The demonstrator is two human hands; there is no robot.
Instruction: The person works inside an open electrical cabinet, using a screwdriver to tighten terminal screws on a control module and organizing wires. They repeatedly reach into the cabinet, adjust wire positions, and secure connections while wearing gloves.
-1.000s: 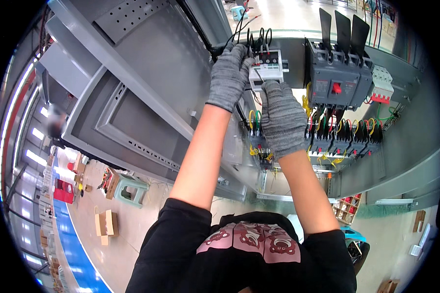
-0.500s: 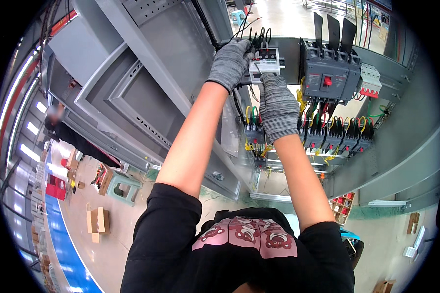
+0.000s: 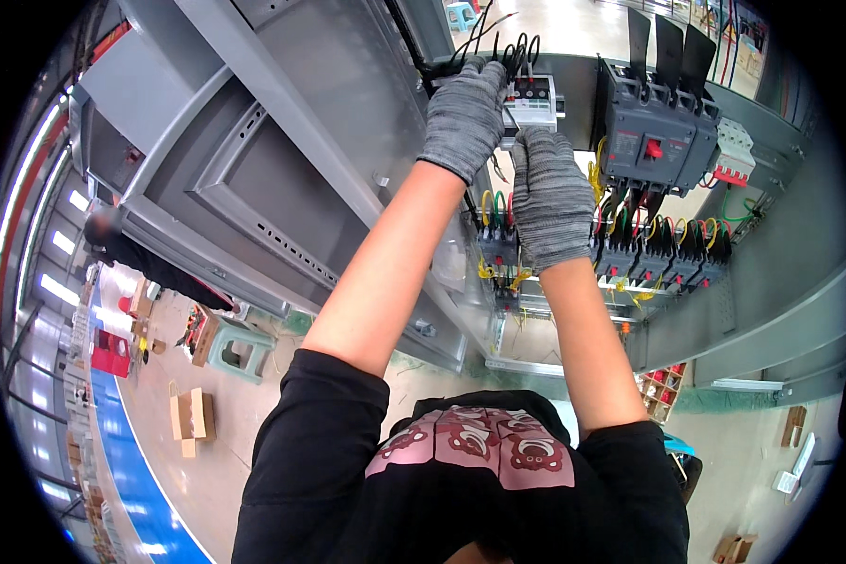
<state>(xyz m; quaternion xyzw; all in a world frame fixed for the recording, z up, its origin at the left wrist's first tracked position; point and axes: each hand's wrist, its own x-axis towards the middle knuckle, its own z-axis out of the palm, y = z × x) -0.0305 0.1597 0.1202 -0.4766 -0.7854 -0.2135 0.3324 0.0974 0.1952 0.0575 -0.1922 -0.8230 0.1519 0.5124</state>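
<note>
Left hand (image 3: 465, 117) curled beside the white module (image 3: 536, 112), right hand (image 3: 552, 202) bunched at its lower edge, grips impossible to tell, and with the module left of the breaker (image 3: 653, 143), a gloved nudge could snag the black wires (image 3: 521, 54) loose!

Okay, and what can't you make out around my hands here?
All in the head view:
Left hand: its own back hides the fingertips, so whether they grip the black wires is unclear.
Right hand: its back hides the palm and anything in it.
White device: partly covered by both hands; markings too small.
Row of small breakers: middle blocked by the right hand.
</note>
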